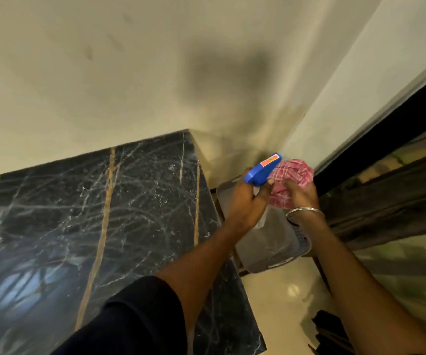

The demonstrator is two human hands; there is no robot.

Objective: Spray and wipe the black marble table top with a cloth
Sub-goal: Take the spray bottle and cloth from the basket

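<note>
The black marble table top (84, 216) with white and gold veins fills the left and centre, its right edge running down the middle. Past that edge, my left hand (247, 201) grips a spray bottle whose blue head (262, 170) bears an orange label; the bottle's body is hidden behind the hand. My right hand (300, 193), with a metal bangle on the wrist, holds a bunched red-and-white checked cloth (290, 180) right next to the spray head. Both hands hover off the table, above a grey basket.
A grey perforated plastic basket (296, 242) stands on the pale floor (281, 293) beside the table's right edge. A cream wall (130, 73) runs behind. A dark framed glass door (399, 190) is at the right. Something dark lies on the floor at bottom right.
</note>
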